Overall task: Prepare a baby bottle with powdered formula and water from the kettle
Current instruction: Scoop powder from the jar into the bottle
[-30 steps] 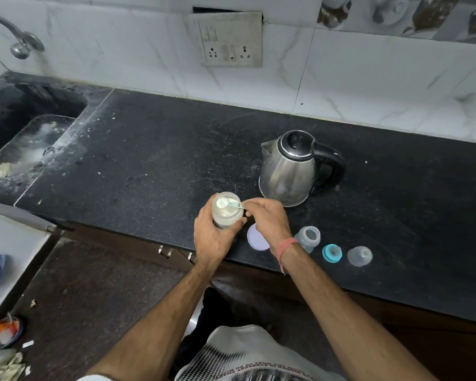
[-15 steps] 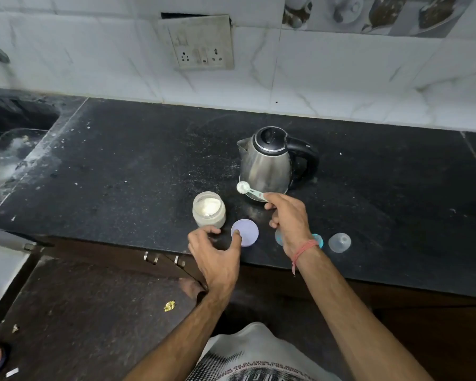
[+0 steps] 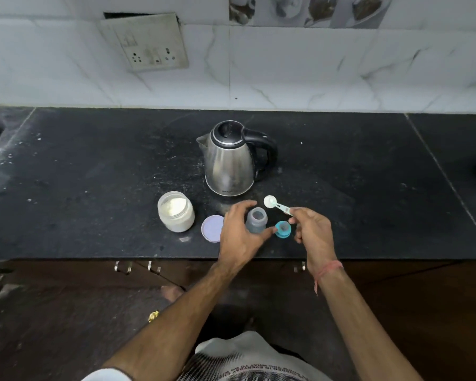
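Baby bottle stands on the counter inside the left hand grip, newly curled around it; right hand pinches the powder-filled scoop beside it.

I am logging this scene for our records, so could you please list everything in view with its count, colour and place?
kettle: 1, steel with black lid and handle, on the counter behind the bottle
jar: 1, clear, holding white powder, open, left of the lid
lid: 1, pale lilac, flat on the counter between jar and left hand
bottle: 1, grey, open, upright
ring: 1, teal, just right of the bottle
scoop: 1, white, holding powder, near the bottle
counter: 1, black
socket plate: 1, off-white, on the wall
left hand: 1, fingers curved around the bottle
right hand: 1, pinches the scoop handle
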The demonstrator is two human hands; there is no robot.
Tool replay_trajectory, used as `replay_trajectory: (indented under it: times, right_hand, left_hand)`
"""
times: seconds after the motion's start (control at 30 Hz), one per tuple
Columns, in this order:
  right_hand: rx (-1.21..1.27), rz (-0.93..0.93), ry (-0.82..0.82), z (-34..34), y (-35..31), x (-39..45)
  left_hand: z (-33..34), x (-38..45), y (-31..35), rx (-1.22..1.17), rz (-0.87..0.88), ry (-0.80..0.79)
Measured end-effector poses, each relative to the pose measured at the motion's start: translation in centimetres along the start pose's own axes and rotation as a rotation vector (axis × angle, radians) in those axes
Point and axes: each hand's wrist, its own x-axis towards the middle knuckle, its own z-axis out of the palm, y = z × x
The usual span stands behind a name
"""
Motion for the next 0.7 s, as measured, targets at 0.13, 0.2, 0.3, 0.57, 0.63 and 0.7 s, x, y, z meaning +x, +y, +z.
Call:
replay_trajectory:
  times: [0.13,0.2,0.3,0.57,0.63,0.7]
  right_hand:
    - [-0.046,-0.063,-0.018,-0.5,1.0,-0.1]
    - [-0.078,-0.094,-0.039,-0.5,1.2,-0.1]
    - [-0.169,-0.172,-0.070,-0.4,1.4,0.1]
    - [-0.470,-0.453,-0.062,0.0,2.4,0.4]
    - [-0.572,-0.597,-0.047,-0.2,2.5,0.2]
    - [-0.688,-0.733,-0.034,-0.4,2.5,-0.2]
  left_hand:
    - [0.3,0.6,-0.7,-0.017,-0.070,-0.023]
    - [0.3,0.7,-0.9,-0.083,-0.101,-0.053]
    - [-0.1,0.8,-0.8,-0.064,-0.107,-0.052]
    - [-0.3,1.0,-0.8,0.035,-0.089,-0.059]
    - [-0.5,1.0,-0.7,0.052,-0.088,-0.064]
    - [-0.5,1.0,-0.7,0.047,-0.094,-0.071]
